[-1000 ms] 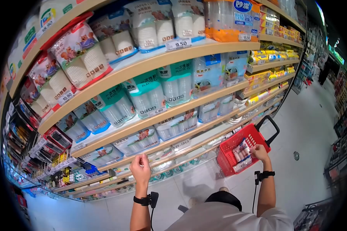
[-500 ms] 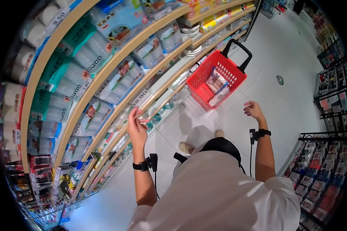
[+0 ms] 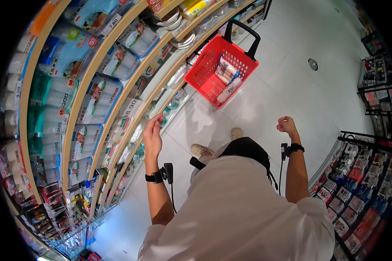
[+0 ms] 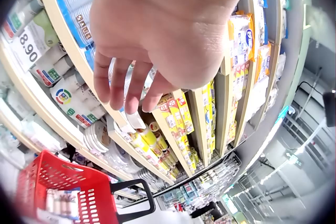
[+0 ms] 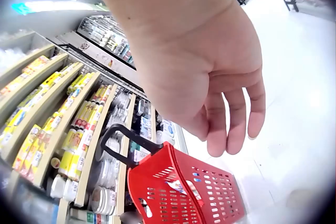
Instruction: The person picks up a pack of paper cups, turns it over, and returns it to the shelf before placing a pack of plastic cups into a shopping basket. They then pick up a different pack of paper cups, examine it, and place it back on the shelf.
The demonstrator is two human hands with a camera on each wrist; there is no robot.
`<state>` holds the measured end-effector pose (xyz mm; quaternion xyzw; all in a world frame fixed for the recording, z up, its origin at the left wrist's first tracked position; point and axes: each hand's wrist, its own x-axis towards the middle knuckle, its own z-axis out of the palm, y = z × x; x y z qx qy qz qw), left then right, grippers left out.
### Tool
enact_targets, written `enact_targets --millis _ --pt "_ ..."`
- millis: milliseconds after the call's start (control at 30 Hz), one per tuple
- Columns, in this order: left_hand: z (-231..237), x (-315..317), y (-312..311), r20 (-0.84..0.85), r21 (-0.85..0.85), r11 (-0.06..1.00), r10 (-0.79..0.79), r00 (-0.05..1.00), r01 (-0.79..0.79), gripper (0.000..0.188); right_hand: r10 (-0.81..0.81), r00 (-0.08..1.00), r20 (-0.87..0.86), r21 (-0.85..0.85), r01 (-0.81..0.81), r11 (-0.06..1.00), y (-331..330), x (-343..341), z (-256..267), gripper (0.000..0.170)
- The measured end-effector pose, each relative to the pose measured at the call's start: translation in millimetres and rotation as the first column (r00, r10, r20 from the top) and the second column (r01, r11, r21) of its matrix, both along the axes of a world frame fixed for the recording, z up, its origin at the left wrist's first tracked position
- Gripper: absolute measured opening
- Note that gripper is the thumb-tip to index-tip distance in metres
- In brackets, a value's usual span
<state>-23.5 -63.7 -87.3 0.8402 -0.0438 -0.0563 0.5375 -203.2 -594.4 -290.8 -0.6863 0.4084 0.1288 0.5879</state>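
My left hand [image 3: 153,135] is held in front of the lower shelves, holding nothing; in the left wrist view its fingers hang loosely bent [image 4: 131,85]. My right hand [image 3: 287,125] is over the floor to the right, also holding nothing, its fingers loosely curved in the right wrist view [image 5: 233,113]. A red basket [image 3: 204,71] with a black handle [image 3: 251,47] stands on the floor beyond both hands, touched by neither. Inside it lie a clear pack of pale rolled items [image 3: 225,71] and another wrapped item [image 3: 229,90].
Curved shelves [image 3: 80,100] with packs of plastic cups [image 3: 98,98] and white plates [image 3: 184,41] line the left side. A black rack [image 3: 357,187] of small packets stands at the lower right. Pale floor tiles [image 3: 287,82] run between them.
The head view has turned, and the basket has shifted up and left in it. The right hand, earlier over the basket, is now apart from it. Shelf goods appear farther left.
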Motion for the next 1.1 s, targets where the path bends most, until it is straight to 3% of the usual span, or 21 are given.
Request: enact_targets --millis 133,267,700,933,1100 --pt "-6.7 -8.8 -32.6 0.021 0.175 0.984 0.014 1.0 -0.017 0.025 -0.009 0.999 -0.044 -0.014 0.008 1.0 -28.0 -11.8 -20.4 0.021" --pt "-10.1 -11.2 -47.2 -0.059 0.181 0.983 -0.003 0.998 0.013 0.023 -0.035 0.991 -0.132 0.135 0.053 0.989 -40.5 -9.1 -35.4 0.026" --pt "-46.5 41.4 -12.9 -0.046 0.148 0.987 -0.059 0.997 0.065 0.019 -0.167 0.926 -0.339 0.175 0.237 0.956 -7.8 -7.0 -15.5 0.018" --pt "-80.3 85.6 15.6 -0.143 0.111 0.994 0.019 0.99 -0.003 0.014 -0.141 0.94 -0.311 0.073 0.172 0.982 2.1 27.0 -3.0 0.024" --pt "-82.2 99.7 5.1 -0.112 0.087 0.996 -0.026 0.993 0.036 0.013 -0.07 0.96 -0.273 0.107 0.102 0.989 -0.4 63.3 13.4 0.027"
